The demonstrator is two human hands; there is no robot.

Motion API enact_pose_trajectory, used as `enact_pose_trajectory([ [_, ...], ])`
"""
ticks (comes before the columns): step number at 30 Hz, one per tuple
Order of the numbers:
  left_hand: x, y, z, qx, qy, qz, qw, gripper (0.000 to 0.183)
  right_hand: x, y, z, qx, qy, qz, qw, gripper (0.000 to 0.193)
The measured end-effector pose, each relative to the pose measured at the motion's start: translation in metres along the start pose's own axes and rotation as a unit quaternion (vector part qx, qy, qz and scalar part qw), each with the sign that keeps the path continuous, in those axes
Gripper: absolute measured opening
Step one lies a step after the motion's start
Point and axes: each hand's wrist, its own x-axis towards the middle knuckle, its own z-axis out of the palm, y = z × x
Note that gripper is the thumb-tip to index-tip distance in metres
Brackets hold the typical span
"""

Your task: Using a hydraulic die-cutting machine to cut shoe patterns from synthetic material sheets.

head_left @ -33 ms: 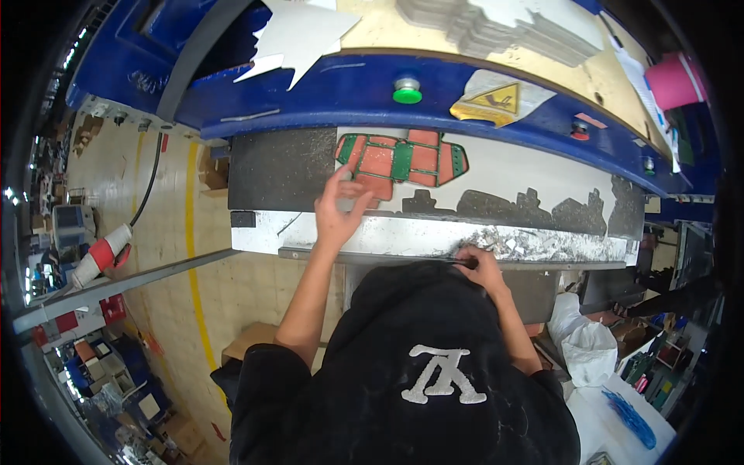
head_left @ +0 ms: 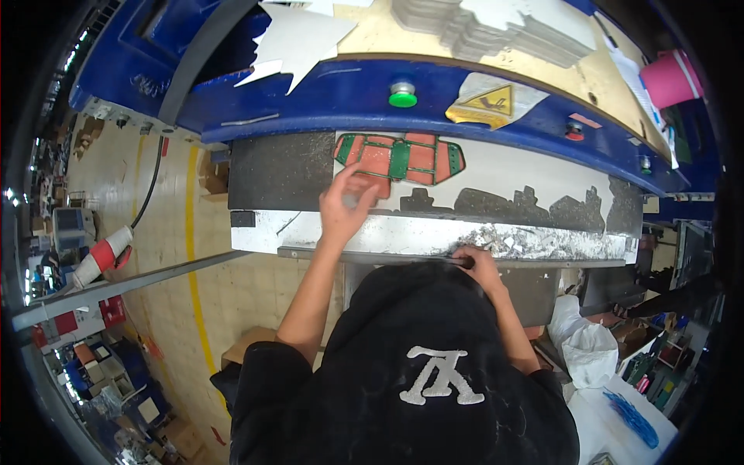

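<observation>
A cutting die (head_left: pixel 400 159) with salmon-red foam pads and green parts lies on a white sheet (head_left: pixel 519 167) that has dark cut-out shapes along its near edge. My left hand (head_left: pixel 347 208) is at the die's near left corner, fingers apart and slightly blurred, over or touching the lowest red pad. Whether it presses on the pad is unclear. At the near edge of the bed, my right hand (head_left: pixel 478 267) is closed with curled fingers by the metal rail (head_left: pixel 372 256). A small dark thing shows at its fingers, too small to name.
Beyond the bed runs a blue machine beam (head_left: pixel 310 97) with a green button (head_left: pixel 403 94), a red button (head_left: pixel 574 130) and a yellow warning sign (head_left: pixel 487 102). White sheets (head_left: pixel 298 43) and a pink container (head_left: pixel 671 79) rest above. Scraps litter the white ledge (head_left: pixel 542 242).
My left hand has shifted slightly right over the die's lower red pad, its fingers blurring. The right hand stays by the rail. The whole view has shifted a little.
</observation>
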Motion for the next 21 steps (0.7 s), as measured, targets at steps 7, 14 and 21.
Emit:
enact_pose_trajectory([
  [7, 0.030, 0.079, 0.047, 0.006, 0.102, -0.006, 0.995, 0.032, -0.019, -0.010, 0.026, -0.136, 0.115, -0.139, 0.974, 0.041],
  [14, -0.016, 0.102, 0.028, 0.114, 0.078, -0.043, 0.989, 0.038, -0.020, 0.000, 0.033, -0.129, 0.170, -0.188, 0.959, 0.036],
  [21, -0.158, 0.333, -0.027, -0.357, -0.417, -0.056, 0.834, 0.039, -0.015, 0.019, 0.039, -0.136, 0.201, -0.222, 0.944, 0.037],
])
